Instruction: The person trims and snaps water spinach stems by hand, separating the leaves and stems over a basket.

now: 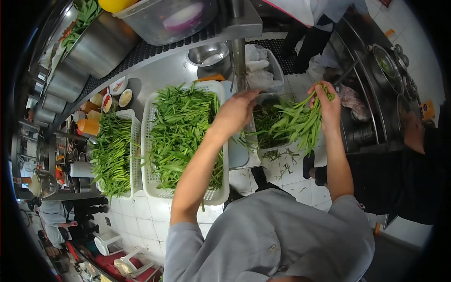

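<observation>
My right hand (327,104) is closed around the stems of a bunch of leafy greens (303,123), whose leaves hang down to the left. Beneath that bunch is a bin of darker greens (268,124). My left hand (237,110) is over the counter edge, beside a white perforated basket (146,162) heaped with cut greens (181,131); its fingers point toward the bin, and whether they grip anything is unclear. Further left, a second white basket (136,152) holds more long green stems (112,155).
A metal shelf (188,44) with pots and a plastic tub (164,23) overhangs the counter. A metal bowl (208,55) and a post (239,61) stand behind. Other people are at the top right, right edge and lower left. Leaf scraps (286,162) lie on the floor.
</observation>
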Action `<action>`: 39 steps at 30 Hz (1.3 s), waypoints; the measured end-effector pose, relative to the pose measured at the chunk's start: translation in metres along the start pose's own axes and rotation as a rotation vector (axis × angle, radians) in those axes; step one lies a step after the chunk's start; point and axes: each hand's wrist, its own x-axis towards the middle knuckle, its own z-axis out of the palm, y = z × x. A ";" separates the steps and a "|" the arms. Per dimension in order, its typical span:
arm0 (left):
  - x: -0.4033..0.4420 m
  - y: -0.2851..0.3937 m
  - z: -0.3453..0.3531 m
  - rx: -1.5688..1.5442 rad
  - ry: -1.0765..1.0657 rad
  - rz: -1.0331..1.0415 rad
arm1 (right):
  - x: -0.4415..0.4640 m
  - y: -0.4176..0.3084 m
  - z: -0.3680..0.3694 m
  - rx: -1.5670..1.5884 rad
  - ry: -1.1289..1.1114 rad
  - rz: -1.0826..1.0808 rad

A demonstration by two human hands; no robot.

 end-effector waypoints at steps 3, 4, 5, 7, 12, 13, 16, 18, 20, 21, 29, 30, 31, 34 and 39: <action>-0.012 0.004 -0.040 0.004 -0.114 -0.120 | 0.002 0.005 -0.005 0.054 0.029 0.092; -0.021 -0.003 -0.045 0.084 -0.171 -0.095 | 0.002 0.004 -0.004 0.057 0.038 0.116; -0.032 -0.013 -0.041 0.181 -0.211 -0.044 | 0.001 0.004 -0.002 0.133 0.012 0.118; -0.058 -0.028 -0.032 0.380 -0.282 0.061 | 0.004 0.004 0.007 0.288 -0.044 0.112; -0.078 -0.018 -0.022 0.535 -0.248 -0.013 | -0.006 0.047 0.029 -0.323 -0.219 0.067; -0.076 -0.018 -0.020 0.545 -0.224 -0.016 | -0.012 0.077 0.032 -0.437 -0.332 0.145; -0.072 -0.015 -0.023 0.378 -0.132 -0.060 | -0.039 0.151 0.056 -0.682 -0.475 0.480; -0.068 -0.010 -0.029 0.254 -0.074 -0.082 | -0.044 0.204 0.055 -0.461 -0.395 0.597; -0.073 -0.005 -0.039 0.189 -0.029 -0.103 | -0.044 0.214 0.056 -0.304 -0.336 0.609; -0.075 -0.005 -0.043 0.157 -0.004 -0.127 | -0.046 0.210 0.054 -0.252 -0.299 0.610; -0.073 0.007 -0.059 -0.174 -0.026 -0.462 | -0.025 0.110 0.039 -0.105 -0.294 0.503; -0.069 0.011 -0.055 -0.236 -0.082 -0.586 | -0.023 0.083 0.042 -0.097 -0.341 0.452; -0.066 0.003 -0.042 -0.423 -0.114 -0.591 | -0.022 0.055 0.046 -0.088 -0.389 0.398; -0.043 0.010 -0.008 -0.887 -0.096 -0.751 | -0.033 -0.019 0.061 -0.176 -0.620 0.234; -0.035 0.026 -0.025 -1.112 -0.154 -0.523 | -0.053 -0.029 0.071 -0.397 -0.748 -0.140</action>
